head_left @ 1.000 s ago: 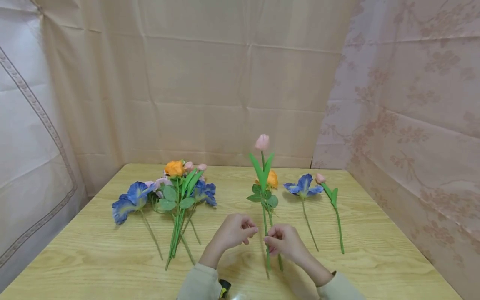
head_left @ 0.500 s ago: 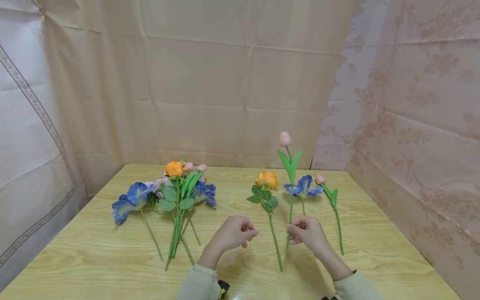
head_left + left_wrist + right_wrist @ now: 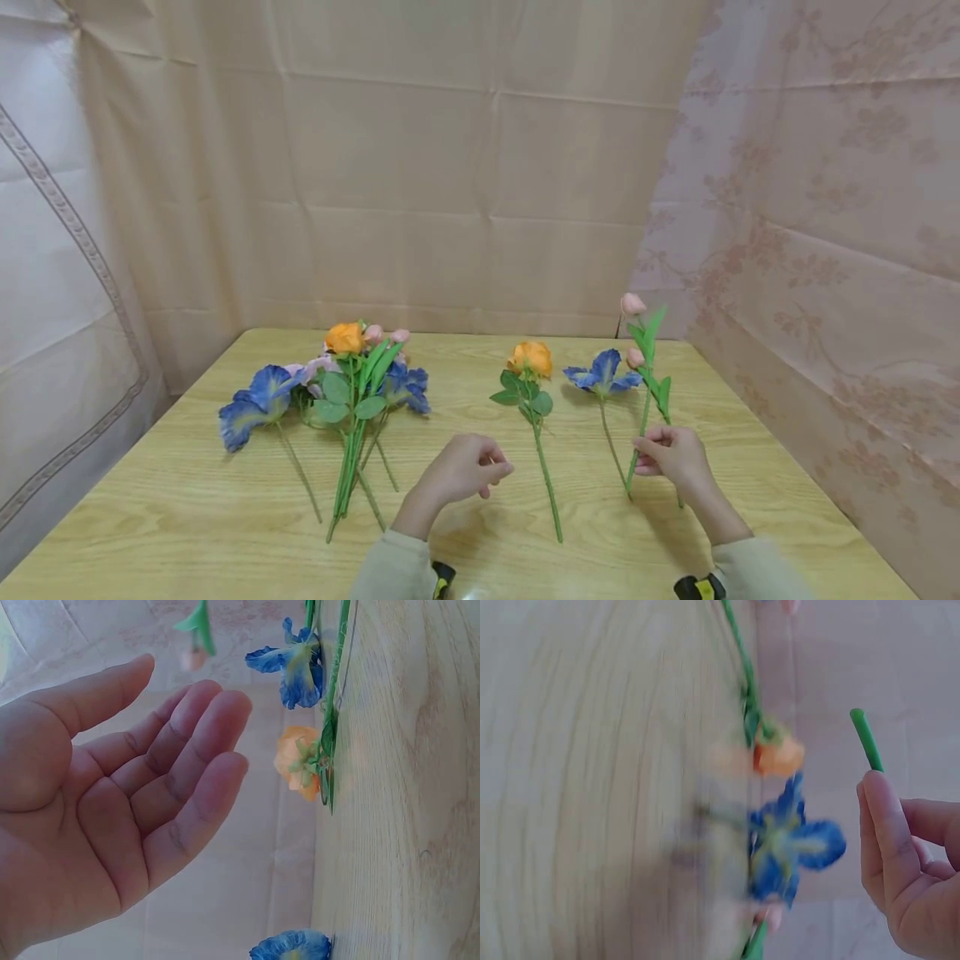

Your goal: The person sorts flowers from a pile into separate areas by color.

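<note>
My right hand [image 3: 678, 458] pinches the green stem of a pink tulip [image 3: 632, 304] between thumb and fingers. The tulip is held tilted over the right side of the table, overlapping a second pink tulip [image 3: 636, 358] that lies there. In the right wrist view the cut end of the held stem [image 3: 866, 739] sticks out past the fingertips. Left of it lie a blue iris [image 3: 604, 373] and an orange rose [image 3: 531, 360]. My left hand [image 3: 463, 471] hovers near the table's middle, palm bare and fingers loosely bent in the left wrist view.
A loose pile on the left of the wooden table [image 3: 225, 533] has an orange rose [image 3: 345, 338], several pink buds and blue irises [image 3: 262, 404], stems towards me. Beige cloth [image 3: 390, 167] hangs behind, patterned cloth [image 3: 847, 250] at the right.
My right hand has carried the pink tulip rightwards, from over the orange rose, past the blue iris, to the lying tulip. The left hand has stayed about where it was.
</note>
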Motion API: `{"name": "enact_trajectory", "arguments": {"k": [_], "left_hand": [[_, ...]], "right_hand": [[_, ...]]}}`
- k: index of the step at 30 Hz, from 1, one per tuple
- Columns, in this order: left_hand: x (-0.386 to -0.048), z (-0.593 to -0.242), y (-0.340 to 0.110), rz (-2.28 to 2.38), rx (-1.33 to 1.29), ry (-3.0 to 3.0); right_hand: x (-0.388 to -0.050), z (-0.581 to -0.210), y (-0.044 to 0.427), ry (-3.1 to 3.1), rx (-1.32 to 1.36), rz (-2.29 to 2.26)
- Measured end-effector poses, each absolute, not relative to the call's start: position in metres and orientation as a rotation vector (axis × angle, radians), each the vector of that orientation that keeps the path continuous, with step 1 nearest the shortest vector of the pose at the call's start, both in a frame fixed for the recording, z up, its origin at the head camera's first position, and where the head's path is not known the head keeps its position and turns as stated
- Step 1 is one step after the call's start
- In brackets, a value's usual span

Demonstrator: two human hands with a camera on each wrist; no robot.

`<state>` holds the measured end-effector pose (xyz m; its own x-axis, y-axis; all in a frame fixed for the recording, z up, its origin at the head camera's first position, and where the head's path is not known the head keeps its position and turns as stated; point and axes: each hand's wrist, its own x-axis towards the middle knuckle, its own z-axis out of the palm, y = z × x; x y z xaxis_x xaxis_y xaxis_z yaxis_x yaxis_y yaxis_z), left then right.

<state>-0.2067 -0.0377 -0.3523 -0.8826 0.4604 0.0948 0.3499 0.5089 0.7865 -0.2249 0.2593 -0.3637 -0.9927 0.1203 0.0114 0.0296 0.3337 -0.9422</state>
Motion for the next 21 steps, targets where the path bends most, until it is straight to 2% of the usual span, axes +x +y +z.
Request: {"name": "enact_trajectory", "arguments": {"k": [12,21], "left_hand": [[-0.208,-0.357,-0.038,1.312,0.699,2.58],[-0.207,-0.357,-0.039,1.291,0.691,2.584]], "right_hand": [[-0.234,-0.383,0.288,-2.667,-0.19,1.647],[-0.235,-0.382,0.295,-2.713,-0.209,1.657]]}}
